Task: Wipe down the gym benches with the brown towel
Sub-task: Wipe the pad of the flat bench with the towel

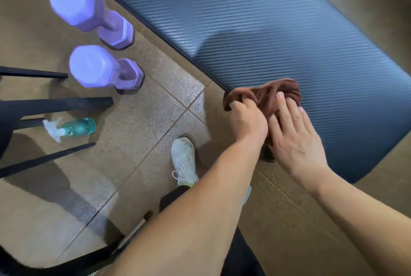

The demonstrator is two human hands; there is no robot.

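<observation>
Head view shows the left hand (248,117) pinching the bunched brown towel (266,95) at the bench (289,30) edge, the right hand (295,133) flat on it (open), so spread it, then rub long ways.

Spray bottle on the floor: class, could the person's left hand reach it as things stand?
Probably not at once: the left hand grips the brown towel, and the spray bottle lies apart among dark bars.
</observation>
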